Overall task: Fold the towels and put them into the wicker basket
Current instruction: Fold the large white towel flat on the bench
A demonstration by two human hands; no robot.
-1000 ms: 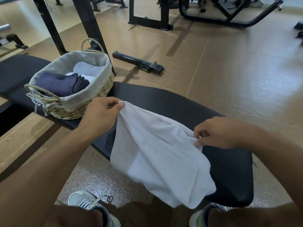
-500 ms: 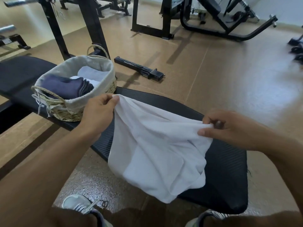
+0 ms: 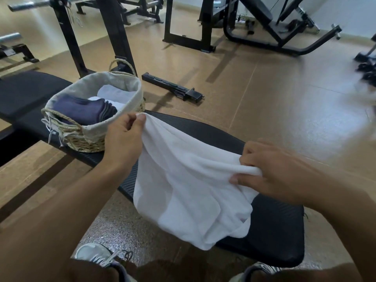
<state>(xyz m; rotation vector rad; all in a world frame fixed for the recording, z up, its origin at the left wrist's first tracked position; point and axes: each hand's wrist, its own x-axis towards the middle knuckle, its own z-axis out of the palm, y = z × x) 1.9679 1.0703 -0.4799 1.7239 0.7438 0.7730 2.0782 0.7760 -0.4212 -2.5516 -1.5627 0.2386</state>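
A white towel [image 3: 189,186] hangs loose and crumpled above the black padded bench [image 3: 274,231]. My left hand [image 3: 124,137] pinches its upper left corner just in front of the wicker basket [image 3: 87,137]. My right hand [image 3: 272,171] grips the bunched upper right edge. The cloth-lined basket stands on the bench at the left and holds a folded dark blue towel [image 3: 83,109] and folded white towels [image 3: 116,94].
Black rack uprights [image 3: 116,31] rise behind the basket. A black bar attachment [image 3: 173,88] lies on the brown floor beyond the bench. Gym machines [image 3: 264,23] stand at the back. My shoes [image 3: 93,253] are on the floor below the bench's near edge.
Both hands have lifted the towel and drawn its top edge wider; my right hand moved right and now bunches the edge in its fingers. The view tilted upward slightly.
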